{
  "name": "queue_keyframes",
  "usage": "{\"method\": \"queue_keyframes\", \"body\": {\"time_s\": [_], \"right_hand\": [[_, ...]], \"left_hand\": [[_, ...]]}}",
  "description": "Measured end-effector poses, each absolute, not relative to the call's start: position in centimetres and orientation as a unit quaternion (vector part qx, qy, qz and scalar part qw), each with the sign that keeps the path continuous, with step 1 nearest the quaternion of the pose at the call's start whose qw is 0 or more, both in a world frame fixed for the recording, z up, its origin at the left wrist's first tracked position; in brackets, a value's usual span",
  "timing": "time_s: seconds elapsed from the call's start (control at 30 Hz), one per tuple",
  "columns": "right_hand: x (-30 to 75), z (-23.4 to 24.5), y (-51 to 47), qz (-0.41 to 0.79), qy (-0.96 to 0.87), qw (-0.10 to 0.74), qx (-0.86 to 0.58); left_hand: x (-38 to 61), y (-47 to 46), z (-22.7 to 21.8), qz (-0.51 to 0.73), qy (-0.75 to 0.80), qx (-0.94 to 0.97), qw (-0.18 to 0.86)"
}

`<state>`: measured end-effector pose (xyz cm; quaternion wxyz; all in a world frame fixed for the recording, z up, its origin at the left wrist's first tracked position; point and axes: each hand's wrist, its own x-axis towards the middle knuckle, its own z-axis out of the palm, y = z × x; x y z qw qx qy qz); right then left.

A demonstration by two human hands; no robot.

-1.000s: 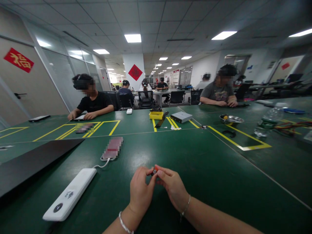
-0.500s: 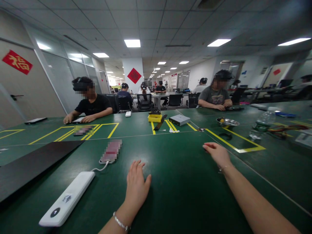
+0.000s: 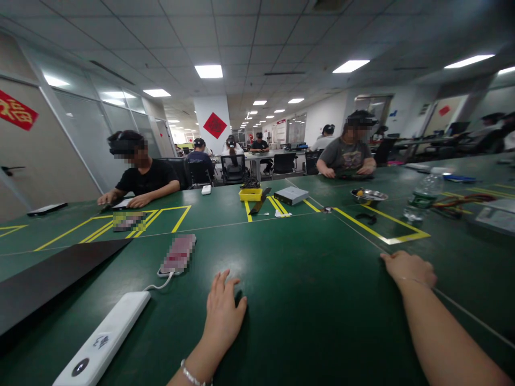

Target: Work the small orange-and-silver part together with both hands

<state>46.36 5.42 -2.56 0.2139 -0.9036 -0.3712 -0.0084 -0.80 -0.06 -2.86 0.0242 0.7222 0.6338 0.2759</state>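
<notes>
My left hand (image 3: pixel 224 310) is low over the green table (image 3: pixel 306 289), fingers stretched out and thumb apart, holding nothing. Left of it lie a phone (image 3: pixel 177 254) and a long white power bank (image 3: pixel 105 338), joined by a short white cable (image 3: pixel 161 285). Over to the right, my right hand (image 3: pixel 411 269) is closed, its fingers curled underneath; anything inside them is hidden. A yellow tape outline (image 3: pixel 408 236) and a dark curved piece (image 3: pixel 366 219) lie just beyond this hand.
A black board (image 3: pixel 60 284) covers the left side. Farther back are a yellow box (image 3: pixel 250 194) of cables, a grey metal box (image 3: pixel 291 195), a metal bowl (image 3: pixel 369 195) and a water bottle (image 3: pixel 422 195). Two people sit across the table.
My right hand has moved right and nearer to me, turning from a pinch to curled-under fingers. My left hand has stayed almost still. The view has shifted slightly.
</notes>
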Motion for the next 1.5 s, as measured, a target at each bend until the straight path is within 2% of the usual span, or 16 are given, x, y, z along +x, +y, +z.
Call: {"method": "queue_keyframes", "body": {"time_s": [0.2, 0.3, 0.37, 0.53, 0.73, 0.83, 1.07, 1.17, 1.23, 1.3, 1.4, 1.5], "right_hand": [[44.4, -2.6, 6.0, -0.110, -0.359, 0.268, -0.887], [40.0, -0.7, 6.5, -0.190, -0.467, 0.286, -0.815], [35.2, 0.6, 6.6, -0.197, -0.567, 0.290, -0.745], [21.8, 0.7, 4.2, -0.041, -0.772, 0.252, -0.582], [15.3, -1.7, -0.3, 0.161, -0.857, 0.219, -0.438], [15.3, -1.8, -0.7, 0.188, -0.863, 0.197, -0.426], [16.7, -0.7, 0.7, 0.172, -0.890, 0.157, -0.392], [20.8, 0.7, 3.1, 0.076, -0.869, 0.166, -0.461], [25.6, 1.5, 4.9, -0.033, -0.776, 0.184, -0.603], [31.2, 1.9, 6.0, -0.110, -0.637, 0.164, -0.745], [39.1, 1.3, 6.2, -0.088, -0.470, 0.103, -0.872], [44.1, 0.1, 5.3, -0.024, -0.381, 0.088, -0.920]], "left_hand": [[-1.1, 0.2, -3.3, 0.260, 0.622, 0.738, 0.016], [-0.6, 0.0, -2.8, 0.249, 0.630, 0.735, -0.026], [-0.2, -0.4, -2.3, 0.242, 0.637, 0.728, -0.074], [0.6, -1.1, -1.7, 0.227, 0.622, 0.741, -0.109], [0.2, -1.2, -2.8, 0.167, 0.603, 0.779, -0.035], [0.1, -1.2, -3.0, 0.145, 0.596, 0.790, -0.007], [0.2, -1.3, -2.7, 0.166, 0.602, 0.781, 0.016], [0.1, -1.2, -2.3, 0.187, 0.603, 0.775, 0.025], [0.0, -1.2, -2.1, 0.189, 0.597, 0.779, 0.031], [0.0, -1.2, -2.0, 0.183, 0.593, 0.783, 0.039], [0.2, -1.3, -1.9, 0.171, 0.592, 0.786, 0.052], [0.3, -1.3, -1.7, 0.163, 0.594, 0.784, 0.069]]}}
